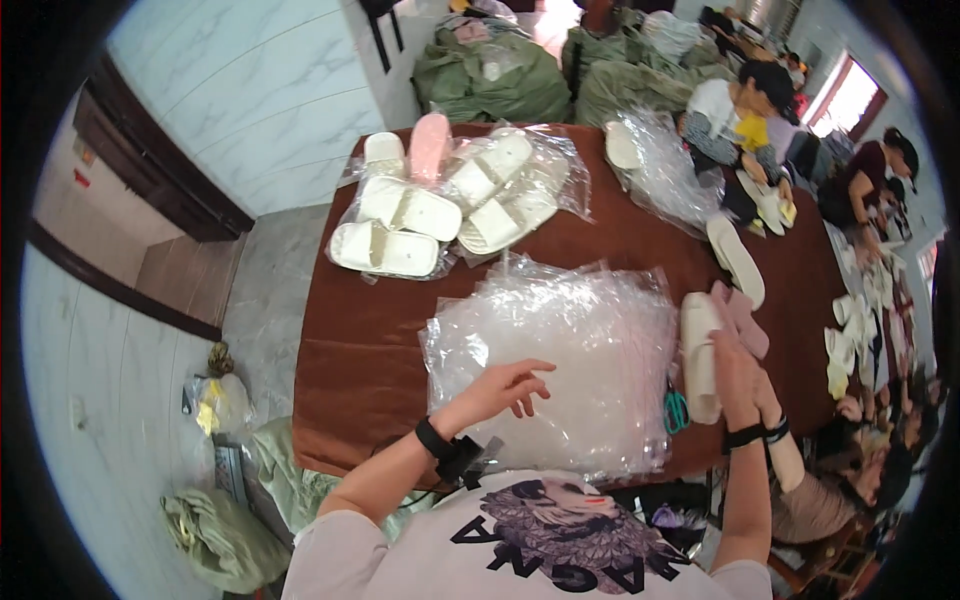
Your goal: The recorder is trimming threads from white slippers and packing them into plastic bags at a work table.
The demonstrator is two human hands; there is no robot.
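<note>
My left hand (512, 388) hovers with fingers apart over a broad pile of clear plastic bags (560, 350) and holds nothing. At the right side of the pile, my right hand (736, 378) reaches to a white slipper (699, 350) and a pink slipper (742, 322) lying side by side. Its fingers are blurred, so whether they grip either slipper does not show. Another person's hand (768, 402) is close beside my right wrist. Teal-handled scissors (677, 411) lie between the bags and the white slipper.
Bagged white slippers (408, 215) and a pink slipper (430, 145) lie at the far left of the brown-covered table (350, 370). Another white slipper (735, 262) lies at the right. A co-worker (740, 120) handles slippers at the far right corner. Green sacks (490, 80) stand behind.
</note>
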